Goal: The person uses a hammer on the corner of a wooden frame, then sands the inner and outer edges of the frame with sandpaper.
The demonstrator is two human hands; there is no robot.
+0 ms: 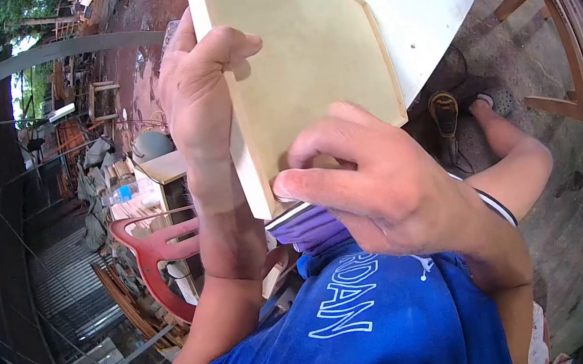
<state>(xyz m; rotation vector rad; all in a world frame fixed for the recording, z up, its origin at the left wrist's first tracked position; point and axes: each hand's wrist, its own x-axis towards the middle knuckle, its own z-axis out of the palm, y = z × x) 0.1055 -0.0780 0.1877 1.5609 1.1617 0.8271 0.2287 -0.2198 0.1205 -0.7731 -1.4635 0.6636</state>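
Note:
A shallow, pale wooden tray (305, 56) with low raised edges is tilted up in front of my blue shirt. My left hand (197, 92) is closed around its left edge, the thumb hooked over onto the inner face. At the near corner, my right hand (386, 185) has its fingers curled inside the tray. Its thumb and fingertips press near the corner where two edges meet. Whatever sits under those fingertips, if anything, is hidden. Behind the tray lies a white board (430, 5) with a rounded corner and small dark holes.
A red plastic chair (144, 255) stands at the left, near a plastic bottle (122, 194) and stacked wood pieces. On the floor to the right is a black and yellow corded tool (445, 116), close to a sandalled foot (496, 100). A wooden frame (562, 47) leans at far right.

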